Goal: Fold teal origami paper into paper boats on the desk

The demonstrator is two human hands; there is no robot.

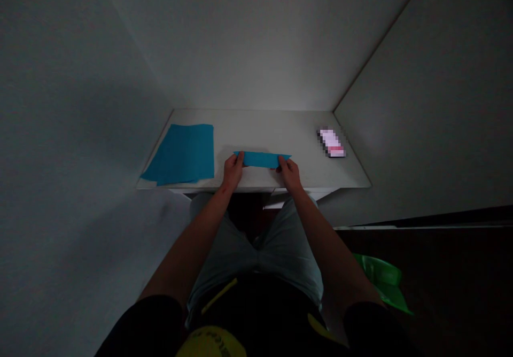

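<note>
A narrow folded strip of blue paper (261, 159) with pointed ends stretches between my two hands, close above the white tabletop. My left hand (233, 169) pinches its left end, the thumb lying on top. At the other end, my right hand (288, 172) grips the strip in the same way, thumb over the paper. The fingers beneath the strip are mostly hidden. Left of my left hand lies a small stack of flat blue paper sheets (186, 151), their edges slightly out of line.
The white table (256, 124) fits between walls at the back and both sides. A phone (332, 142), blurred by pixels, lies at its right. Below on the dark floor at right is a green plastic object (380, 274). My legs are under the table's front edge.
</note>
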